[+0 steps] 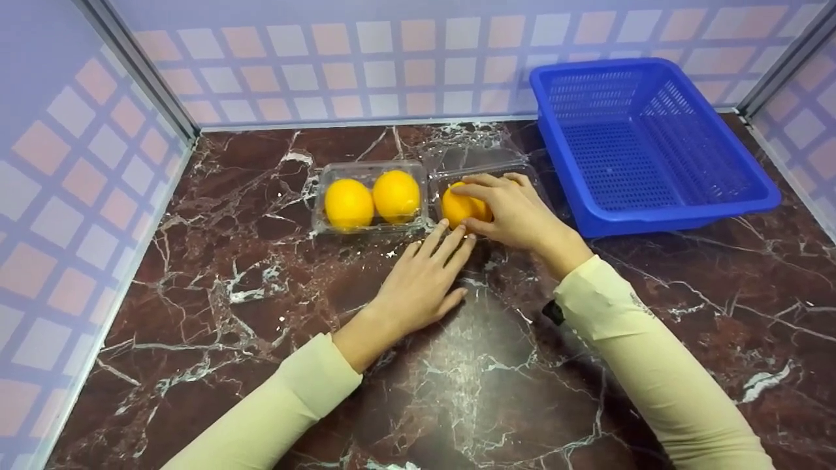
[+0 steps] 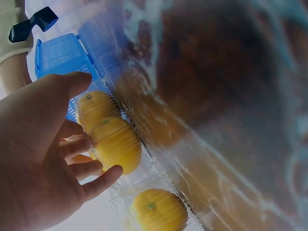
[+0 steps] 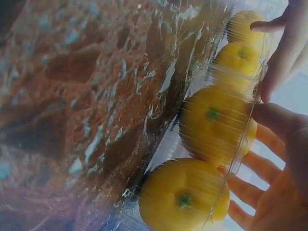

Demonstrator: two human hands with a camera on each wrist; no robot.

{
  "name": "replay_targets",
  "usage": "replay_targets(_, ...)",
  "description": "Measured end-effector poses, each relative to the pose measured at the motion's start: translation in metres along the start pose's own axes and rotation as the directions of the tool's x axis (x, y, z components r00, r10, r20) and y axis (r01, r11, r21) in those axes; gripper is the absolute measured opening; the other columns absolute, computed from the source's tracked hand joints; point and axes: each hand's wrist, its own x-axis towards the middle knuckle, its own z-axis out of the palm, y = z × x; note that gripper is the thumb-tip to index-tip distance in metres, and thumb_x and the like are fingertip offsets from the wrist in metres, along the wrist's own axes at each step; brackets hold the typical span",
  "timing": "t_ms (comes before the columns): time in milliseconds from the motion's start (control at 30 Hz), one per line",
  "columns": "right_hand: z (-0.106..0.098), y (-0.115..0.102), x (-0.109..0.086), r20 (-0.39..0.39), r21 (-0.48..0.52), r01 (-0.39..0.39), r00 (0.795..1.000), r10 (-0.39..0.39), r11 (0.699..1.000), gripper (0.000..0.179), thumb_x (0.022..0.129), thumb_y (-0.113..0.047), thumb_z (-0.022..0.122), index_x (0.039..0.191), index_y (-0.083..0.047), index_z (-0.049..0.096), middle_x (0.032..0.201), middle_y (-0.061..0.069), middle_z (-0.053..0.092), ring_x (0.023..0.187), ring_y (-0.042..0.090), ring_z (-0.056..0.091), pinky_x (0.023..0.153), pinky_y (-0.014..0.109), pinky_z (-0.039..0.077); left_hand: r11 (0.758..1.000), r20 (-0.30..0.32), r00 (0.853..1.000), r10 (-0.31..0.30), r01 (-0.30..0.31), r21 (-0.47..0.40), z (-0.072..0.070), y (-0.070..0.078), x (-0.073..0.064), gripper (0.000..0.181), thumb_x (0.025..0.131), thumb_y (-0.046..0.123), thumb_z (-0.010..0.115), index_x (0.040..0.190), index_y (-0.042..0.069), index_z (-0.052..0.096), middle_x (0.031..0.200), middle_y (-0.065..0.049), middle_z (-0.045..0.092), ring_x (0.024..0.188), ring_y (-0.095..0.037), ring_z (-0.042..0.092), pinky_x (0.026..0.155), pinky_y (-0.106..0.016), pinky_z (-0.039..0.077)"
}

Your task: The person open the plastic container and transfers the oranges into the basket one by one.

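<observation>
Two oranges, one beside another, sit in the left clear plastic box. A second clear box stands against its right side. My right hand reaches over this box with fingers spread, its fingertips touching an orange inside. The right wrist view shows another orange there, mostly hidden by the hand in the head view. My right thumb lies at the box's front rim. My left hand lies flat and open, its fingertips at the right box's front edge.
A blue plastic basket with slotted walls stands at the back right, close to the right box. Tiled-pattern panels enclose the back and sides of the dark marbled tabletop.
</observation>
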Motion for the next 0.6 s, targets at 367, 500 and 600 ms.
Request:
replay_targets(367,0.006,-0.001,0.010,0.018,-0.042,-0.053,0.998,0.054,0.998,0.071,0.088,-0.029,0.087,0.152,-0.016,0.059,0.158,0.012,0.055,0.140,0.042,0.056,0.128,0.066,0.013,0.999,-0.029,1.000,0.003,-0.004,-0.040,0.002,-0.003,-0.003,0.076,0.106,0.045,0.060,0.168,0.010,0.031,0.170,-0.018,0.032,0.160,-0.038,0.027,0.119,-0.054,0.044)
replay_targets(500,0.006,-0.003,0.013,0.035,-0.057,-0.064,0.997,0.066,0.996,0.076,0.087,-0.027,0.089,0.154,-0.016,0.057,0.160,0.014,0.052,0.139,0.043,0.056,0.130,0.064,0.011,1.000,-0.030,1.000,0.000,-0.001,-0.029,0.000,-0.004,-0.003,0.075,0.106,0.044,0.060,0.167,0.011,0.031,0.170,-0.017,0.034,0.160,-0.037,0.028,0.119,-0.053,0.044)
replay_targets(600,0.005,-0.003,0.013,0.023,-0.069,-0.065,0.997,0.067,0.995,0.075,0.085,-0.023,0.090,0.153,-0.016,0.058,0.159,0.014,0.054,0.139,0.044,0.057,0.130,0.063,0.013,1.000,-0.032,0.999,0.011,-0.012,-0.011,0.000,-0.003,0.000,0.076,0.106,0.044,0.060,0.167,0.010,0.031,0.170,-0.018,0.035,0.159,-0.037,0.028,0.119,-0.053,0.044)
